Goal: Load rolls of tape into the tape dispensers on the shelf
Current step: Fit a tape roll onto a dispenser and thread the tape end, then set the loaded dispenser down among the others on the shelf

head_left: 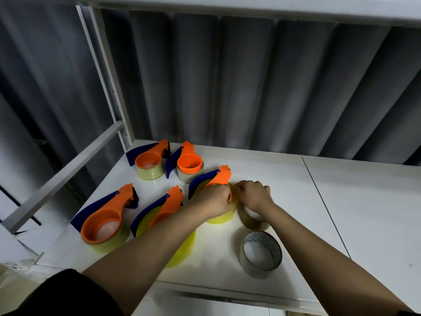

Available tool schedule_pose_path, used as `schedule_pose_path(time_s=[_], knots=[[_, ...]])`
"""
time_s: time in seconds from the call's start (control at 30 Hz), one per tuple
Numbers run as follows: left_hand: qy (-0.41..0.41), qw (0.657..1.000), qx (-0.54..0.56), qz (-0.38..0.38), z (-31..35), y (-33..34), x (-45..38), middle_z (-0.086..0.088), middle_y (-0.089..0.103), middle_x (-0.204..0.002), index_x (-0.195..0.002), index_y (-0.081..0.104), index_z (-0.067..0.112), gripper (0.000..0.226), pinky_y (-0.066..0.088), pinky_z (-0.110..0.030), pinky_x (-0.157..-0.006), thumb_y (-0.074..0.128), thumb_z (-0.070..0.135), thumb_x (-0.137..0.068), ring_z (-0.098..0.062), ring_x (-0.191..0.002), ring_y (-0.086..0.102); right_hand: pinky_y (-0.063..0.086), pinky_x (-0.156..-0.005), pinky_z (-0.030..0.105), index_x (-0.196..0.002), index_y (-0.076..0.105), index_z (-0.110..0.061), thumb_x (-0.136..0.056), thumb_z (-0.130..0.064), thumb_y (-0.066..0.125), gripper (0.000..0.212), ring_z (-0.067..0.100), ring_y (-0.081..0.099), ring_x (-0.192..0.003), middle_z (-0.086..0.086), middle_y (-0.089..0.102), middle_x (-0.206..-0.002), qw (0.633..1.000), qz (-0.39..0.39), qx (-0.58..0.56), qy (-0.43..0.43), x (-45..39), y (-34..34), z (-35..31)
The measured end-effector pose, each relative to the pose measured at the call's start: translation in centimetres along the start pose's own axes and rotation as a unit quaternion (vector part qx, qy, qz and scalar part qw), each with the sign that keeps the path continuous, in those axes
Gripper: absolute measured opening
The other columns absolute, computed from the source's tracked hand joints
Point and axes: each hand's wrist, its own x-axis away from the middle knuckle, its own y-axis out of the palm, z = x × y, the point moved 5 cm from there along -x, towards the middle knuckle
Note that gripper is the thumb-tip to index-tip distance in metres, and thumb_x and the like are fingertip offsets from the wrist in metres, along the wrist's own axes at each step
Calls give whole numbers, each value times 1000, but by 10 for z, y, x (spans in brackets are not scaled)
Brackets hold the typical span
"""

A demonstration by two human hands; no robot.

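Several orange-and-blue tape dispensers lie on the white shelf (296, 179). One dispenser (218, 176) with a yellow roll (222, 216) in it lies under my hands. My left hand (214, 198) grips this dispenser over the roll. Right beside it, my right hand (252, 193) has its fingers curled at the roll's edge; what they pinch is hidden. A brown roll (250, 221) lies under my right wrist. A clear roll (260, 253) stands loose in front.
Four more dispensers hold rolls: two at the back (149, 161) (189, 164), two in front (107, 220) (164, 210). A white shelf post (107, 71) and crossbar (61, 176) stand left. A seam (323, 206) splits the shelf; an upper shelf (296, 8) hangs overhead.
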Motion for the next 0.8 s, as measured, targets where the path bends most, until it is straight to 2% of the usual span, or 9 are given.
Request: schedule_pose_path(time_s=[0.07, 0.13, 0.23, 0.4, 0.53, 0.6, 0.7, 0.8], knots=[[2, 1000, 11, 27, -8, -13, 1, -6, 68, -99, -103, 62, 11, 20, 52, -35, -78, 54, 23, -91, -26, -95, 63, 28, -84, 35, -109, 65, -23, -99, -26, 34, 32, 30, 52, -114, 7, 65, -118, 1000, 26, -5, -6, -1, -9, 3], [-1, 997, 21, 76, -17, -29, 4, -3, 68, -110, -109, 64, 16, 21, 53, -38, -84, 54, 23, -92, -22, -101, 63, 34, -85, 35, -107, 68, -25, -97, -28, 40, 30, 30, 56, -111, 6, 67, -116, 998, 58, -22, -12, -1, -19, 4], [-26, 988, 34, 149, -36, -52, 12, -1, 66, -113, -111, 64, 17, 21, 52, -39, -85, 54, 21, -93, -19, -102, 63, 43, -90, 35, -110, 69, -25, -95, -27, 45, 28, 28, 60, -110, 3, 68, -118, 992, 103, -59, -41, 1, -31, -11], [-72, 980, 16, 186, -78, -75, 35, -9, 62, -110, -110, 59, 13, 20, 51, -40, -80, 55, 19, -92, -26, -98, 61, 47, -92, 37, -111, 69, -21, -94, -22, 50, 26, 29, 60, -110, 6, 68, -118, 979, 112, -136, -107, 10, -35, -60], [-118, 980, -4, 158, -113, -85, 57, -11, 62, -95, -92, 53, 12, 6, 47, -37, -70, 51, 18, -91, -31, -90, 61, 48, -86, 35, -106, 70, -21, -93, -20, 50, 24, 27, 62, -104, 4, 70, -113, 972, 84, -159, -151, 21, -24, -101], [-141, 982, -23, 127, -128, -89, 69, -8, 61, -88, -90, 51, 11, 9, 45, -35, -69, 48, 19, -91, -29, -87, 60, 49, -86, 38, -107, 70, -21, -93, -22, 50, 24, 27, 63, -103, 5, 71, -111, 970, 64, -162, -169, 25, -14, -124], [-157, 981, -71, 90, -146, -94, 87, -7, 64, -94, -97, 54, 10, 17, 46, -34, -73, 46, 24, -93, -27, -88, 61, 50, -85, 41, -105, 71, -23, -93, -24, 51, 24, 28, 64, -103, 6, 71, -109, 971, 48, -144, -184, 31, 0, -159], [-151, 975, -137, 87, -158, -96, 108, -8, 62, -104, -101, 54, 10, 21, 41, -32, -70, 48, 29, -93, -26, -95, 60, 49, -89, 41, -103, 71, -24, -92, -24, 51, 23, 26, 61, -107, 3, 70, -114, 970, 26, -135, -200, 36, 14, -192]])
